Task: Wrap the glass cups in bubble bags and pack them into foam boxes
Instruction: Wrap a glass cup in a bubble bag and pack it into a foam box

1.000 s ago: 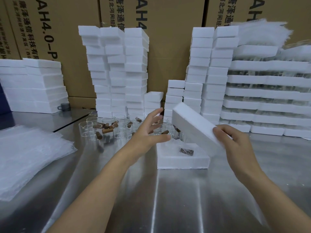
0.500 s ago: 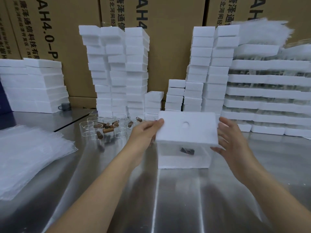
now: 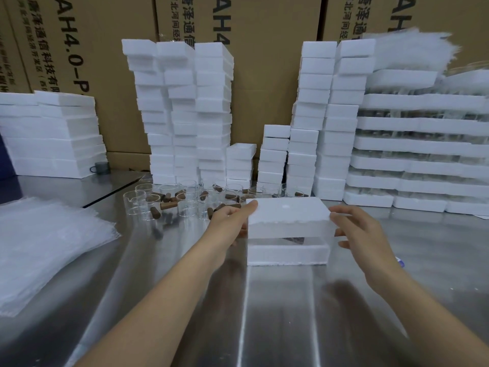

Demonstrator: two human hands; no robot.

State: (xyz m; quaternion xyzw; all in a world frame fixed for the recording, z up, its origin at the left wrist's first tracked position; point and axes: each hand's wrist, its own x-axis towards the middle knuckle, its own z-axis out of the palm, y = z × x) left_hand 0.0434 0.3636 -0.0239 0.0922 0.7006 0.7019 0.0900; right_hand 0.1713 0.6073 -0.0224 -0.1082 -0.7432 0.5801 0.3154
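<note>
A foam lid (image 3: 288, 211) is being held level just above the foam box (image 3: 288, 254) mid-bench (image 3: 291, 327), pinched at its ends by the left hand (image 3: 228, 221), thumb on top, and the right hand (image 3: 370, 234), fingers slightly spread, with glass cups (image 3: 185, 201) grouped toward the far edge.

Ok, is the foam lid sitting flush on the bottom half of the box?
No, a clear gap shows between the foam lid and the foam base below it.

Foam lid (image 3: 288, 211) between hands (image 3: 230, 221) (image 3: 362, 234)
</note>
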